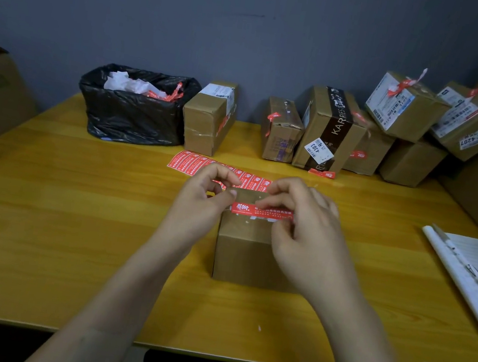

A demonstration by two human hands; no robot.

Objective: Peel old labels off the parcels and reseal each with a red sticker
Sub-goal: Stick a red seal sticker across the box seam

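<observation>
A small brown cardboard parcel (241,251) stands in the middle of the yellow table (72,219). A red sticker (258,210) stretches across its top near edge. My left hand (207,198) pinches the sticker's left end between thumb and forefinger. My right hand (301,229) holds its right end, with fingers over the parcel's top right corner. White scraps of old label show just below the sticker. A sheet of red stickers (197,164) lies flat on the table behind my hands.
A bin lined with a black bag (130,113) holds paper and red scraps at the back left. Several parcels (327,132) stand along the back, stacked at the right. A notebook with a pen (470,271) lies at the right. Large cartons flank both sides.
</observation>
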